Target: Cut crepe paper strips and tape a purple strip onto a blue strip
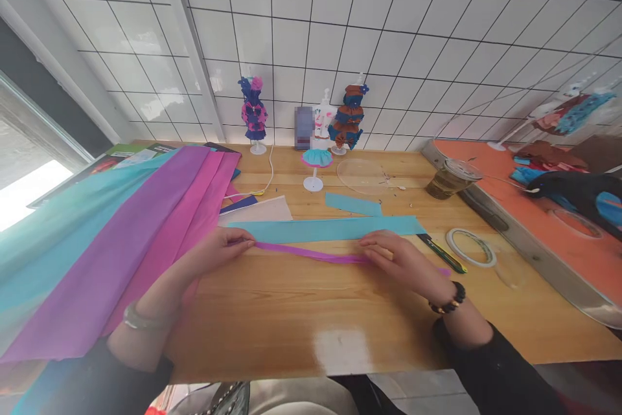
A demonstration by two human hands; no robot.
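A narrow purple strip is stretched between my hands along the near side of a wider light-blue strip that lies flat on the table. My left hand pinches its left end between thumb and fingers. Toward the other end, my right hand has its bent fingers and thumb closed on the strip, and a short purple tail shows beyond the palm. A second, shorter light-blue piece lies just behind the wide strip.
Purple, pink and blue sheets drape over the table's left side. At right lie a utility knife, a tape roll and a lidded cup. Small dressed stands line the tiled wall, one with a blue skirt.
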